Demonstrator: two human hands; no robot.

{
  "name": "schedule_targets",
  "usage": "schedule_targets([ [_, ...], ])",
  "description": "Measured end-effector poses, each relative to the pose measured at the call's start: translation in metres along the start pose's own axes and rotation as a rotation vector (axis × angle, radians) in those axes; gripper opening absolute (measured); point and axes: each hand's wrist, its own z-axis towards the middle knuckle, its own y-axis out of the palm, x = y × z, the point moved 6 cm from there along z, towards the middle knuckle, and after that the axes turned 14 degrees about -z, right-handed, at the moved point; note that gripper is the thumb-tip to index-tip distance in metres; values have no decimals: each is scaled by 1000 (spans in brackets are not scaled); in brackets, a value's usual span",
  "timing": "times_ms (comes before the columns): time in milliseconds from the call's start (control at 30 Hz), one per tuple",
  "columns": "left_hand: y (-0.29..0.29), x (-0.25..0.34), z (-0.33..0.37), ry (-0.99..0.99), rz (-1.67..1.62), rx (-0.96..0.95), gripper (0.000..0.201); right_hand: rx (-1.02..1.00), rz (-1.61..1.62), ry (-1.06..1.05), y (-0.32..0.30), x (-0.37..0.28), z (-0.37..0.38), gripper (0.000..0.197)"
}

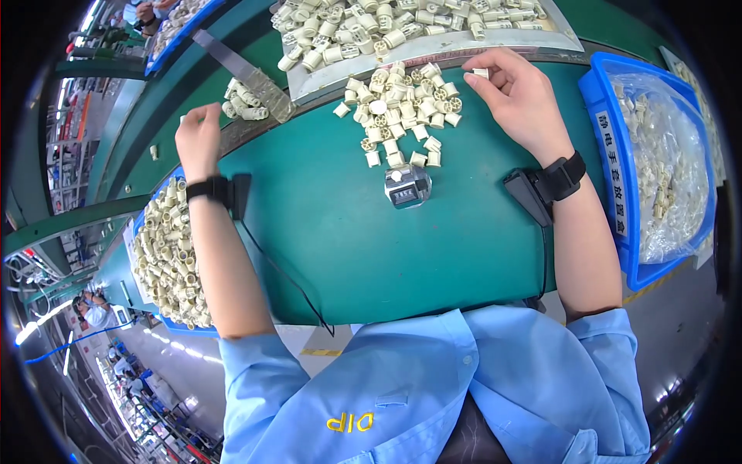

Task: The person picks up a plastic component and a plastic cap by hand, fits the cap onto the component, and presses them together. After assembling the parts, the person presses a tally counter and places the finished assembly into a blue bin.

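My right hand (522, 97) pinches a small cream plastic cap (481, 73) between thumb and fingers, just right of a loose pile of similar caps (406, 112) on the green mat (340, 240). Out at the left, my left hand (199, 139) is raised with its fingers curled together. Only a pale speck shows at its fingertips, too small to name. A silver hand tally counter (407, 188) sits at the pile's near edge, between my arms. Each wrist wears a black band with a corded black block.
Beyond the pile, a metal tray (309, 81) holds many cream connector-like parts. A clear plastic piece (267, 93) leans by several parts at its left. At right stands a blue bin (607, 155) with bagged parts; another heaped bin (182, 329) stands at left. Cords cross the mat.
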Motion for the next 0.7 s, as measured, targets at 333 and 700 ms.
schedule_targets([
  [333,8,-22,60,-235,674,-217,34,60,120,78,-4,3,0,14],
  [700,70,115,-152,541,115,-396,21,-26,562,-227,-13,-50,-24,15],
])
